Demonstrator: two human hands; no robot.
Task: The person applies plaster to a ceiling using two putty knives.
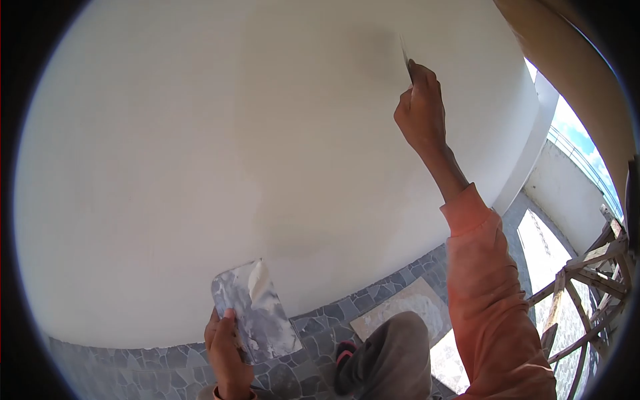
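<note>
My right hand (pixel 422 110) is raised against the pale wall (pixel 167 153), its fingers closed round a thin blade tool (pixel 405 61) seen nearly edge-on. A darker, damp-looking patch of the wall lies around and left of that blade. Low in the view, my left hand (pixel 229 350) grips a flat grey plate (pixel 257 320) smeared with white. A thicker cream-coloured lump of paste (pixel 258 283) sits near the plate's upper edge. Both forearms wear orange sleeves.
Grey stone paving (pixel 320 333) runs along the wall's foot, with a light flat board (pixel 407 307) on it. My bent knee (pixel 400 347) shows at the bottom. A wooden frame (pixel 593 273) stands at the right, before a low wall (pixel 567 180).
</note>
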